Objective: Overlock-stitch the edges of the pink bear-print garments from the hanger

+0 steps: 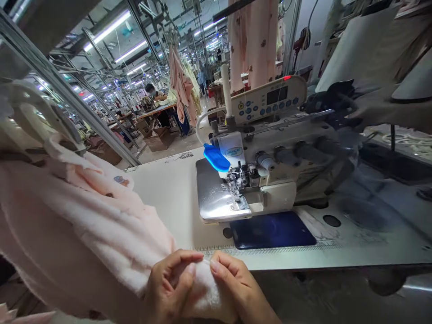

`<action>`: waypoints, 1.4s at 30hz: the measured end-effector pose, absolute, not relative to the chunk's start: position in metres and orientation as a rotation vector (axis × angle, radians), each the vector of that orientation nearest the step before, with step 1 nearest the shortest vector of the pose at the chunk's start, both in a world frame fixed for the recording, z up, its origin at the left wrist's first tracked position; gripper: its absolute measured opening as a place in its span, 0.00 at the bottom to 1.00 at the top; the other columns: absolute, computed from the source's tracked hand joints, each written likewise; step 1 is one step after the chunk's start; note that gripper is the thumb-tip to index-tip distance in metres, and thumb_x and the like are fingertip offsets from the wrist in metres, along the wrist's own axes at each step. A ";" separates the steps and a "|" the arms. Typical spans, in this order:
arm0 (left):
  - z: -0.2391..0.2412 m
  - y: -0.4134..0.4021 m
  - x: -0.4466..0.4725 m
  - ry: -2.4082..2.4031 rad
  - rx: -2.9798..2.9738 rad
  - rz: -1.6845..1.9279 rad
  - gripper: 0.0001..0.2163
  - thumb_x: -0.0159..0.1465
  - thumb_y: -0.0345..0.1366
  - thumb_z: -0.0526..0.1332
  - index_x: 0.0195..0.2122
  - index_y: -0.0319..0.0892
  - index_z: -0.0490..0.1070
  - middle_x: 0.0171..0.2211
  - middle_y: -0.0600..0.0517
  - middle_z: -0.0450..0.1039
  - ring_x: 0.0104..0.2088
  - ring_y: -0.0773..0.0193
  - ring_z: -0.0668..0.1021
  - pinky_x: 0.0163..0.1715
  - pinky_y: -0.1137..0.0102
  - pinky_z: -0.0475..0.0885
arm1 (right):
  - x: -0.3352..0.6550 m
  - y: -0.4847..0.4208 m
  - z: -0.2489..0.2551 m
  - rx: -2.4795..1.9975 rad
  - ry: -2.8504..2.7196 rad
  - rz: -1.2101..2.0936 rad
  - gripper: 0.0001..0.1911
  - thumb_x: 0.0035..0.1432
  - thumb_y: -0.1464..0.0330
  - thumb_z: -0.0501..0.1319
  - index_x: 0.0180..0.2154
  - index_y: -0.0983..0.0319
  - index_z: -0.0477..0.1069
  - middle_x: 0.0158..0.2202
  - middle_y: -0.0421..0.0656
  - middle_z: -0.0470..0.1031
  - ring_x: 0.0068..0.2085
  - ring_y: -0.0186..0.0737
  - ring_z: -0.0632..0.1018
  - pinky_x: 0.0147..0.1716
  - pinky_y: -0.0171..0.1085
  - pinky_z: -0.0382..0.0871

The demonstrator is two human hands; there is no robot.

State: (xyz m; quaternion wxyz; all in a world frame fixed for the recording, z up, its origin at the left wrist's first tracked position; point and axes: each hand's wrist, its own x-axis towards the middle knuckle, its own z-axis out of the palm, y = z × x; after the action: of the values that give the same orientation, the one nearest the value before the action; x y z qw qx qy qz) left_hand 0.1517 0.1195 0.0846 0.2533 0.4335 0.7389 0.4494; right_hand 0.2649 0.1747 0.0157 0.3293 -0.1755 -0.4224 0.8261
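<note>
Head view, left to right: pale pink fleece fabric [84, 225] piled at the left, draping off the table [168, 202] edge toward the person. Left hand [167, 288] and right hand [236, 288] meet at the bottom centre, each thumb and forefinger pinching the fleece's white edge, fingertips almost touching. Behind them, a dark blue panel [273, 229] set in the tabletop, then an overlock sewing machine [256, 166] with a blue guard [216, 157], control panel [270, 99] above.
</note>
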 end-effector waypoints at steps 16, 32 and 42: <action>0.078 0.119 0.150 2.118 1.109 1.224 0.10 0.44 0.40 0.64 0.26 0.41 0.76 0.25 0.53 0.76 0.25 0.66 0.75 0.27 0.78 0.71 | 0.261 0.171 0.009 -0.402 -1.069 2.201 0.24 0.52 0.49 0.58 0.23 0.62 0.56 0.21 0.35 0.53 0.23 0.30 0.55 0.21 0.30 0.49; 0.078 0.120 0.149 2.079 0.883 1.218 0.14 0.41 0.40 0.66 0.28 0.37 0.74 0.12 0.59 0.59 0.15 0.77 0.57 0.15 0.82 0.55 | 0.261 0.169 0.004 -0.282 -0.887 2.324 0.19 0.51 0.55 0.64 0.29 0.65 0.65 0.25 0.39 0.64 0.27 0.31 0.62 0.26 0.29 0.55; 0.077 0.122 0.147 2.046 0.784 1.244 0.17 0.40 0.42 0.67 0.29 0.36 0.71 0.12 0.57 0.61 0.15 0.75 0.59 0.14 0.81 0.55 | 0.265 0.171 0.010 -0.252 -0.799 2.378 0.20 0.41 0.60 0.71 0.32 0.68 0.74 0.23 0.42 0.71 0.26 0.31 0.70 0.26 0.27 0.61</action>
State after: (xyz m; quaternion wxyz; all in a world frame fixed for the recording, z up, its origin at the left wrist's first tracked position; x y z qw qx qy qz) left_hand 0.1471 0.1223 0.0768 0.3059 0.2963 0.7731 0.4701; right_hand 0.2653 0.1709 0.0099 0.3050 -0.0952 -0.3017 0.8982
